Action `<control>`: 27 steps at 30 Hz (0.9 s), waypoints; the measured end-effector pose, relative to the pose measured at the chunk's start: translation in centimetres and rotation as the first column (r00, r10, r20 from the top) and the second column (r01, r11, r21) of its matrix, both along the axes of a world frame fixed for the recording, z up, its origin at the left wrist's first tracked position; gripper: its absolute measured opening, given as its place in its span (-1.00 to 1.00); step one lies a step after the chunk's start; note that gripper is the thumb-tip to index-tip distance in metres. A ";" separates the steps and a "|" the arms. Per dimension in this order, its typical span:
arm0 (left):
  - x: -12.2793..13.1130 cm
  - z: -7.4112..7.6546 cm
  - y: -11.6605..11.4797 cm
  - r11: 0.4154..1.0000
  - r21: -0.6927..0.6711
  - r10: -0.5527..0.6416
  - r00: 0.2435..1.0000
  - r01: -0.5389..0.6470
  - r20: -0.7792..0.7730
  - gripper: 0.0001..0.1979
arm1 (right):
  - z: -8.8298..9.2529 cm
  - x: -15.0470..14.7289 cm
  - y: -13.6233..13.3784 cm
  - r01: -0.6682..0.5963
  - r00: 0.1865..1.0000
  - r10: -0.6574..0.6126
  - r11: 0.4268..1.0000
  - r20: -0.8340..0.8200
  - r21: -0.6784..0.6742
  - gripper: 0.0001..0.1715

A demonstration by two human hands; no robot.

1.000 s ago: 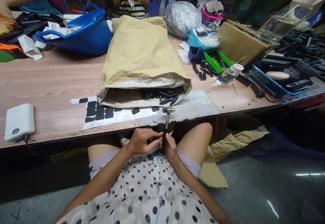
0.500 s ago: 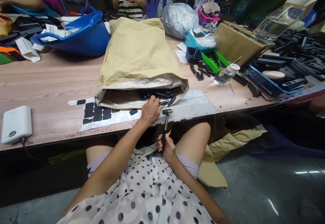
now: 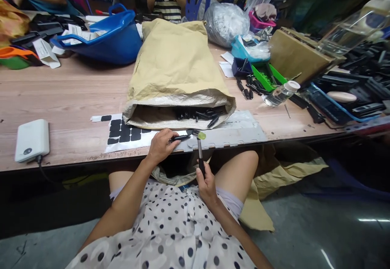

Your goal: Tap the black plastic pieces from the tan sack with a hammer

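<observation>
My left hand (image 3: 162, 145) is closed on a slim black pen-like piece (image 3: 182, 137), held near the table's front edge. In my right hand (image 3: 206, 181) is a small mallet (image 3: 200, 150) with a black grip, a metal shaft and a yellow-green tip; its head is raised just right of the piece. Beyond both hands lies a large tan paper sack (image 3: 178, 59), its mouth facing me. Several black pieces (image 3: 199, 114) like the held one lie inside the opening. Under the sack's mouth are a grey board (image 3: 243, 129) and a white sheet with black stickers (image 3: 123, 133).
A white power bank (image 3: 32, 141) with a cable sits at left, a blue basin (image 3: 100, 45) behind it. To the right are a green tray (image 3: 268, 76), a small bottle (image 3: 282, 93), a cardboard box (image 3: 300, 53) and piled black parts. Two people sit across the table.
My left hand has drawn back from the sack's mouth toward the left and now holds a black piece. The mallet has lifted slightly. The whole view has shifted a little.
</observation>
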State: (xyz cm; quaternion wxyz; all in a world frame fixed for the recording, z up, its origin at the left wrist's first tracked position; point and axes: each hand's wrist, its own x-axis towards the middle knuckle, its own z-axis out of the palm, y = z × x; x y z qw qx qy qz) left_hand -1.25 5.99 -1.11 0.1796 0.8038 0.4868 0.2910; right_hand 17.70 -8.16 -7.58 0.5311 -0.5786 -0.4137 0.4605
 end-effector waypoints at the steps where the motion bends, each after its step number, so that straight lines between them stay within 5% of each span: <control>1: 0.1 0.0 0.1 1.000 -0.012 0.003 1.000 -0.003 0.006 -0.86 | 0.3 0.1 -0.1 0.006 0.997 -0.008 0.999 0.078 0.035 -0.62; 9: 0.2 0.2 0.3 0.997 -0.073 -0.012 0.999 0.014 0.029 -0.85 | 1.2 0.0 -0.7 0.000 0.972 -0.024 0.995 0.233 0.100 -0.64; 27: 0.0 0.3 0.8 0.989 -0.136 -0.048 0.990 0.066 0.136 -0.83 | 1.4 -0.2 -0.4 -0.043 0.986 0.034 0.998 0.166 0.054 -0.61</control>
